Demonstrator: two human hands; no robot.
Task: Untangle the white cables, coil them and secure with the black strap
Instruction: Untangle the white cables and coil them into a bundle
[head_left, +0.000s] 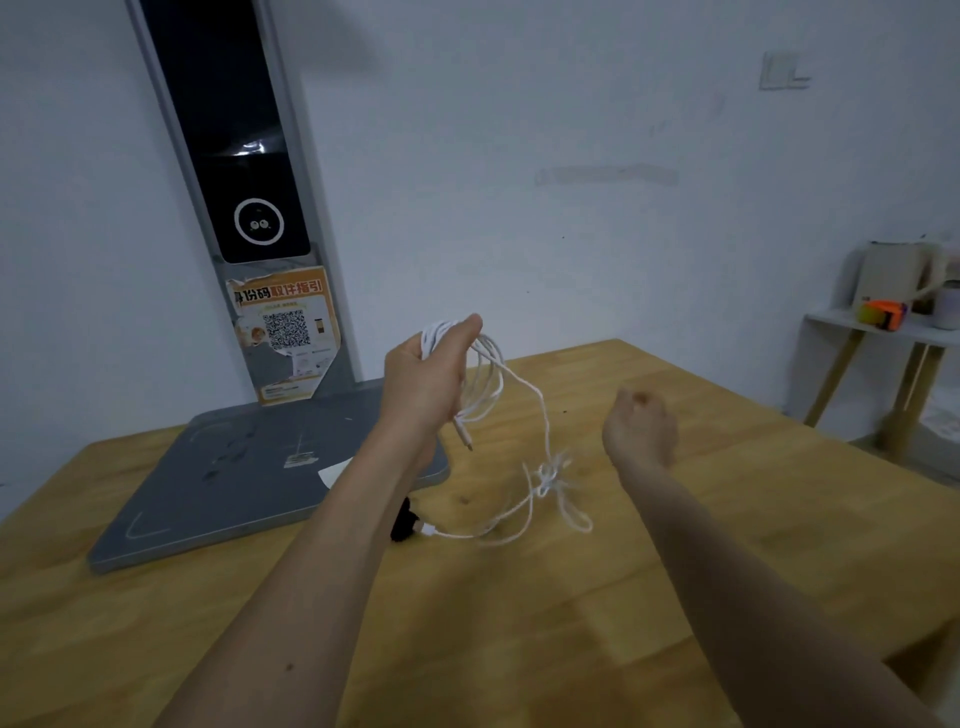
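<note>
My left hand (423, 376) is raised above the wooden table (649, 545) and grips a bundle of white cable loops (485, 374); one plug end dangles just below the hand. From the loops a strand runs down to a knotted tangle (550, 475) lying on the table, with more cable trailing toward a white plug by the black strap (404, 522). The strap lies on the table, partly hidden behind my left forearm. My right hand (641, 423) hovers right of the tangle with its fingers curled; whether it pinches a strand is unclear.
A grey kiosk base plate (234, 478) lies on the table's left half, its upright column (244, 171) standing against the wall. A small white side table (883, 332) with containers and an orange object stands at the far right.
</note>
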